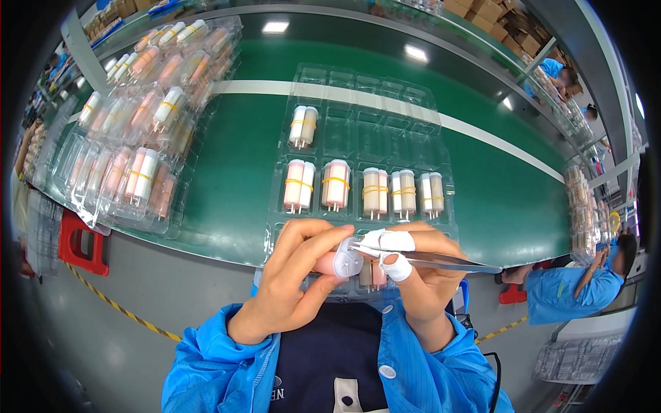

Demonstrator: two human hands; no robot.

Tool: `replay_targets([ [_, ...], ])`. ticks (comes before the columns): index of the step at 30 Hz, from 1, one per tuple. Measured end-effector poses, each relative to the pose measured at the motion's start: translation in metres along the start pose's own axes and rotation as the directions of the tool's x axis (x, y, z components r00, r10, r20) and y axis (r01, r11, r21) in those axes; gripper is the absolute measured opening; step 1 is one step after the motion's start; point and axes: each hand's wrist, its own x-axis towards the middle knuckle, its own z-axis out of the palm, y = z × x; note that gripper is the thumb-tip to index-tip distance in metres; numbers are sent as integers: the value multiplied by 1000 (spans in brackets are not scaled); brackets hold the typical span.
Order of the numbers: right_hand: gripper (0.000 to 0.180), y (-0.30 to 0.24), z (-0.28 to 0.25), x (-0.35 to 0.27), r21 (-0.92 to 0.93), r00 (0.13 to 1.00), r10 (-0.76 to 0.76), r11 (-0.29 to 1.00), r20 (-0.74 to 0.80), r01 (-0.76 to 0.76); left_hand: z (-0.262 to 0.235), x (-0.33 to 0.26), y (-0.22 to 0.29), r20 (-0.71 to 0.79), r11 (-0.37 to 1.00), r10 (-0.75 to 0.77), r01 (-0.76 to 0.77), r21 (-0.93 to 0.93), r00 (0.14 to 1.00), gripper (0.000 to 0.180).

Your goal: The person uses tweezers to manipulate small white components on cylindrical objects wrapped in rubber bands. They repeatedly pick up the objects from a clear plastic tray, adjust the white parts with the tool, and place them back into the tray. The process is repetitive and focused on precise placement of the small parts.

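My left hand (289, 279) grips a pink cylinder with a translucent round end cap (348, 261), its capped end turned to the right. My right hand (430, 268) pinches metal tweezers (451, 263), with white tape around the thumb and forefinger. The tweezers' tips reach the small pins on the cap; whether they grip a pin I cannot tell. Just beyond both hands lies a clear plastic tray (385, 131). In it stand banded pairs of white, pink and beige cylinders, such as a beige-and-pink pair (375, 193), with metal pins toward me. Another pair (372, 275) shows partly behind my right hand.
Stacked clear trays full of cylinders (148, 103) stand on the left of the green table (234, 158). A red stool (81, 244) is at lower left. To the right, a co-worker in a blue coat (575, 292) sits beside more stacked trays (582, 213).
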Motion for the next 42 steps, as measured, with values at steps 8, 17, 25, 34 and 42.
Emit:
replay_targets([
  [8,17,4,-4,-4,44,1000,16,999,11,-16,-1,0,0,7,1000,12,-12,23,1000,53],
  [17,16,-1,0,-1,-29,1000,10,1000,7,-9,0,1,0,-15,999,14,-13,41,1000,54],
  [25,11,-19,-10,15,-110,970,177,981,168,-160,-4,5,0,70,987,90,-98,125,993,55],
  [34,18,-3,-3,2,259,989,143,954,38,-148,-7,1,0,13,969,-88,89,-230,996,50],
  [42,20,-4,0,-1,242,997,59,968,47,-69,-5,-4,-3,24,929,-139,139,-343,990,48],
])
